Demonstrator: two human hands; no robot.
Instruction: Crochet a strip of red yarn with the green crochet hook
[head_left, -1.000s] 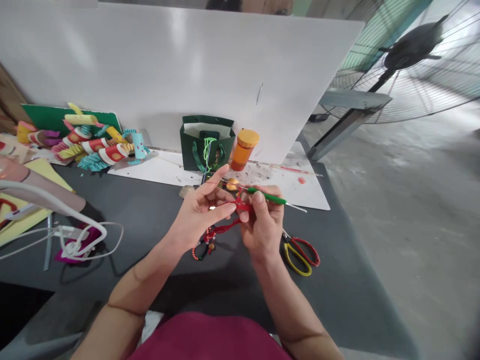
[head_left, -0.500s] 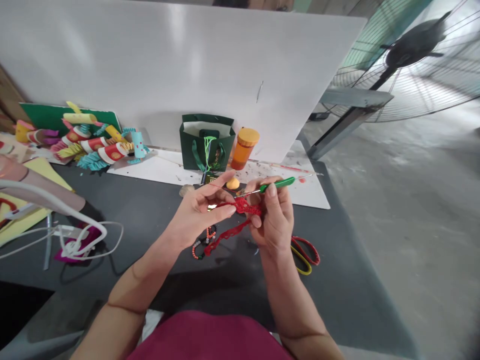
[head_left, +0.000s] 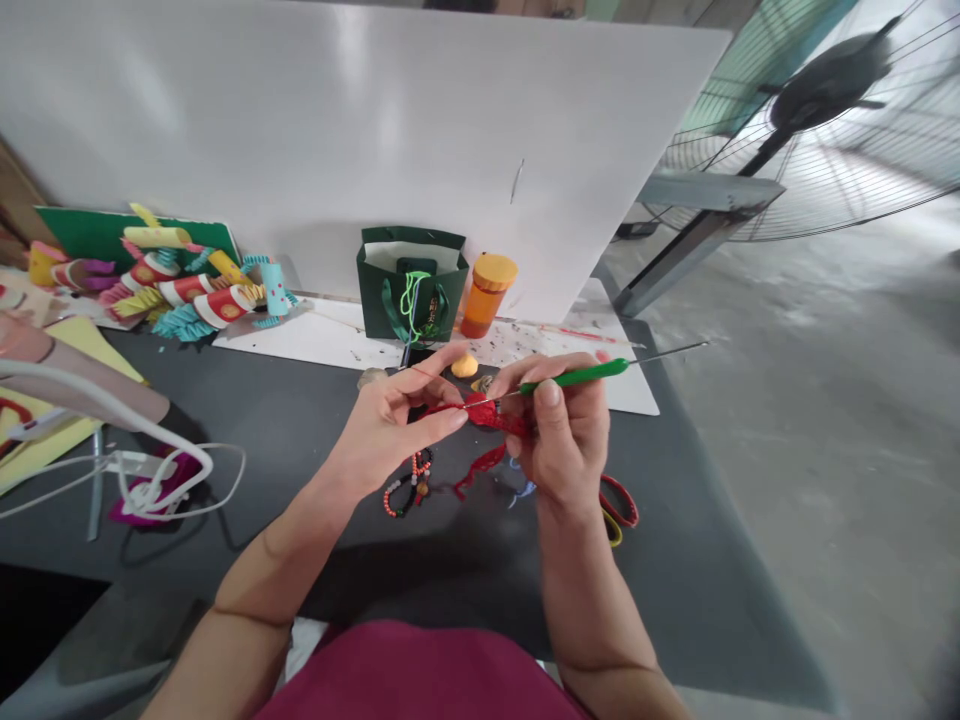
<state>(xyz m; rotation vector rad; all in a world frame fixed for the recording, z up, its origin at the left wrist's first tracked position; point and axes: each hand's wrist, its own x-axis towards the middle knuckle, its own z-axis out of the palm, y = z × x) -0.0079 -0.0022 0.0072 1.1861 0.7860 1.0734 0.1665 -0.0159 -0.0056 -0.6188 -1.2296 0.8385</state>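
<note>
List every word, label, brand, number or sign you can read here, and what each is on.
No text is legible.
Dark green paper bag: gold lettering, too small and blurred to read.
Red-banded craft figures: small gold marks, too blurred to tell.
Green-handled crochet hook: no lettering can be made out.

We see a smooth, glossy plastic handle (head_left: pixel 581 377) with a shiny, thin metal shaft (head_left: pixel 667 354), and a rough-textured piece of red yarn (head_left: pixel 486 411). The bench (head_left: pixel 292 420) looks smooth and matt to us, the bag (head_left: pixel 399 295) stiff paper, the orange jar (head_left: pixel 485 302) translucent plastic, the white board (head_left: pixel 450 130) smooth with a soft gloss.
</note>
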